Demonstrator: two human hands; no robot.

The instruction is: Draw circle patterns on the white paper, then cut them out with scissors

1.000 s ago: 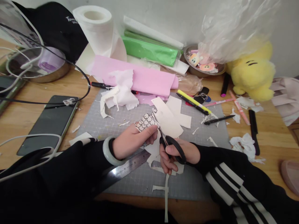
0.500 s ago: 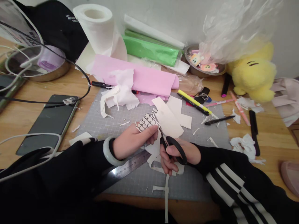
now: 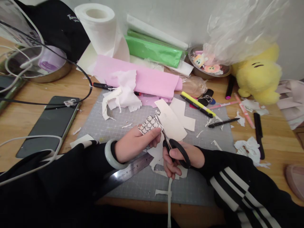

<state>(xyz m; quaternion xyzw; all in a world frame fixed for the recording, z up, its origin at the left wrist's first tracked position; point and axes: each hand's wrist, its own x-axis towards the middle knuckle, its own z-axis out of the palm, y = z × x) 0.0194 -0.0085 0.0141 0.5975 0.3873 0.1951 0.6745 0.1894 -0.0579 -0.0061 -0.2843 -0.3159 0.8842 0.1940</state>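
My left hand pinches a small paper piece drawn with a black scale pattern, held above the grey cutting mat. My right hand grips black-handled scissors, fingers through the loops, the blades pointing up and left against the edge of the patterned paper. Cream paper offcuts lie just beyond the blades. A thin paper strip hangs down below my right hand. A steel ruler lies on the mat under my left wrist.
A phone and cables lie at left. Behind the mat are a pink paper roll, green paper, a toilet roll and crumpled tissue. Pens, a yellow plush toy and a metal bowl sit right.
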